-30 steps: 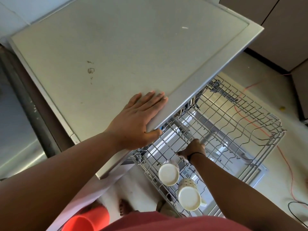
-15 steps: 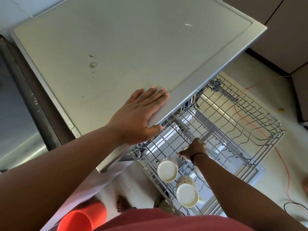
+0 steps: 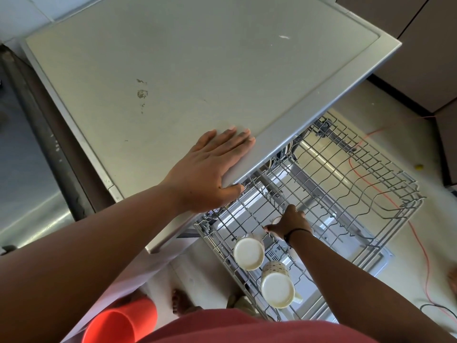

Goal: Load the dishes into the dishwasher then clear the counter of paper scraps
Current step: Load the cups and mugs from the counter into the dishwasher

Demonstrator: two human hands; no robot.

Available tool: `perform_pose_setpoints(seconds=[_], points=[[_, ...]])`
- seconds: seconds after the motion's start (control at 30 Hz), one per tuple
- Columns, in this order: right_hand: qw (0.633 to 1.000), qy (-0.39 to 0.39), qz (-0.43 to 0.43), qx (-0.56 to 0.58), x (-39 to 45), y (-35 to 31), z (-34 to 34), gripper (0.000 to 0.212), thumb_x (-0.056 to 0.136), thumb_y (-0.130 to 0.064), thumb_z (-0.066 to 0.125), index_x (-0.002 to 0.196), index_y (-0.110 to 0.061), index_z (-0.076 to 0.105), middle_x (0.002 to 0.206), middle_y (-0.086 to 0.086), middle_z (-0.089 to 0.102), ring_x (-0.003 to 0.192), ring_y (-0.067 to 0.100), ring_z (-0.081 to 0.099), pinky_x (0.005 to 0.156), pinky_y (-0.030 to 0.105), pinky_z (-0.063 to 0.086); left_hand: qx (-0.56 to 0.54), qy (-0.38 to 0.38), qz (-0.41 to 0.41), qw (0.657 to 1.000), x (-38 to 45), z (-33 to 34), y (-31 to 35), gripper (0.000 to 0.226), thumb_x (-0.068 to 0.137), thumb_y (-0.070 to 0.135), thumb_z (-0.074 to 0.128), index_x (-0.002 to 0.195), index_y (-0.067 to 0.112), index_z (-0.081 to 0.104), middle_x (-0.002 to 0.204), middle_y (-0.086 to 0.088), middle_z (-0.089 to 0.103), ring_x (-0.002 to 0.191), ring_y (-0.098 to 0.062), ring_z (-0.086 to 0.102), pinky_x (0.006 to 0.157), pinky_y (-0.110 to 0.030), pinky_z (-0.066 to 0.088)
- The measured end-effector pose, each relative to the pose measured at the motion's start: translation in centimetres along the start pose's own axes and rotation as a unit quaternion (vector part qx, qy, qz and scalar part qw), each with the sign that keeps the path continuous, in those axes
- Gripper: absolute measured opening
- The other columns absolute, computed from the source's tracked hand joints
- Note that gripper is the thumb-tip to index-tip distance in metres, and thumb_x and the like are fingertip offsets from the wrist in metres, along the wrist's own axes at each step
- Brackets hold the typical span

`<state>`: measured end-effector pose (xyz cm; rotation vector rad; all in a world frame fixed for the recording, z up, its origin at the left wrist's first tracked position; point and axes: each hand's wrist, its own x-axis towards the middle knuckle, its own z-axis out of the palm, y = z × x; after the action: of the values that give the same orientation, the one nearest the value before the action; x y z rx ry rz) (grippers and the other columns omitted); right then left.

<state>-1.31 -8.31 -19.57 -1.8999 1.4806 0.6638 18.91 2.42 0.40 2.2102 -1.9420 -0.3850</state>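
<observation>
The grey wire dishwasher rack (image 3: 385,194) is pulled out below the counter. Two white mugs stand upside down at its near corner, a plain mug (image 3: 248,252) and a dotted mug (image 3: 277,287). My right hand (image 3: 289,224) is down in the rack just beyond them, closed around a third white cup (image 3: 276,219) that is mostly hidden by the fingers. My left hand (image 3: 212,167) lies flat on the grey counter (image 3: 173,58), fingers spread and thumb hooked under the front edge. A small white paper scrap (image 3: 284,37) lies far back on the counter.
Dark stains (image 3: 142,94) mark the counter. Plates (image 3: 284,152) stand at the rack's back under the counter edge. A red bucket (image 3: 116,323) sits on the floor at lower left by my bare foot (image 3: 180,303). An orange cable (image 3: 420,243) runs over the floor at right.
My right hand has edged slightly further into the rack with the cup. The left hand stays flat on the counter. The view has shifted a little.
</observation>
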Motion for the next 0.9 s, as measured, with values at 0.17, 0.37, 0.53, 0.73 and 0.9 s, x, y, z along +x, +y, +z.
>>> perform_pose_setpoints(seconds=[0.17, 0.37, 0.53, 0.73, 0.9], points=[[1.000, -0.004, 0.008, 0.022, 0.3, 0.1, -0.2, 0.098, 0.062, -0.049, 0.084, 0.137, -0.014, 0.030, 0.136, 0.018, 0.043, 0.116, 0.039, 0.054, 0.089, 0.046, 0.053, -0.003, 0.000, -0.001, 1.000, 0.0, -0.1, 0.0, 0.082, 0.082, 0.055, 0.039, 0.153, 0.028, 0.009, 0.160, 0.012, 0.004, 0.146, -0.003, -0.006, 0.121, -0.036, 0.002], [0.999, 0.005, 0.001, 0.050, 0.2, 0.1, -0.1, 0.091, 0.065, -0.037, 0.084, 0.135, -0.013, 0.031, 0.128, 0.016, 0.049, 0.107, 0.035, 0.058, 0.084, 0.041, 0.055, 0.001, 0.000, -0.002, 1.000, 0.0, -0.1, 0.0, 0.082, 0.083, 0.055, 0.040, 0.153, 0.028, 0.009, 0.160, 0.012, 0.004, 0.146, -0.003, -0.007, 0.121, -0.035, 0.001], [0.998, 0.038, -0.014, 0.052, -0.4, 0.4, 0.2, 0.082, 0.067, -0.033, 0.082, 0.128, -0.013, 0.031, 0.119, 0.016, 0.054, 0.096, 0.033, 0.062, 0.076, 0.040, 0.057, 0.001, 0.000, -0.001, 1.000, 0.0, 0.0, 0.0, 0.082, 0.083, 0.054, 0.042, 0.153, 0.029, 0.007, 0.160, 0.013, 0.002, 0.146, -0.001, -0.008, 0.121, -0.034, 0.001], [0.996, 0.060, -0.032, 0.059, -0.8, 0.8, 0.5, 0.078, 0.069, -0.033, 0.081, 0.125, -0.011, 0.032, 0.121, 0.017, 0.053, 0.096, 0.034, 0.061, 0.071, 0.038, 0.054, 0.003, 0.000, -0.001, 1.000, 0.0, 0.0, 0.0, 0.082, 0.083, 0.055, 0.041, 0.153, 0.029, 0.008, 0.160, 0.012, 0.003, 0.146, -0.002, -0.007, 0.121, -0.034, 0.001], [0.994, 0.069, -0.042, 0.073, -1.0, 1.0, 0.7, 0.077, 0.070, -0.033, 0.080, 0.125, -0.011, 0.032, 0.124, 0.018, 0.052, 0.101, 0.036, 0.061, 0.076, 0.040, 0.056, 0.002, 0.000, 0.001, 1.000, 0.0, 0.0, -0.1, 0.081, 0.083, 0.054, 0.042, 0.153, 0.029, 0.008, 0.160, 0.012, 0.003, 0.146, -0.002, -0.008, 0.121, -0.034, 0.000]])
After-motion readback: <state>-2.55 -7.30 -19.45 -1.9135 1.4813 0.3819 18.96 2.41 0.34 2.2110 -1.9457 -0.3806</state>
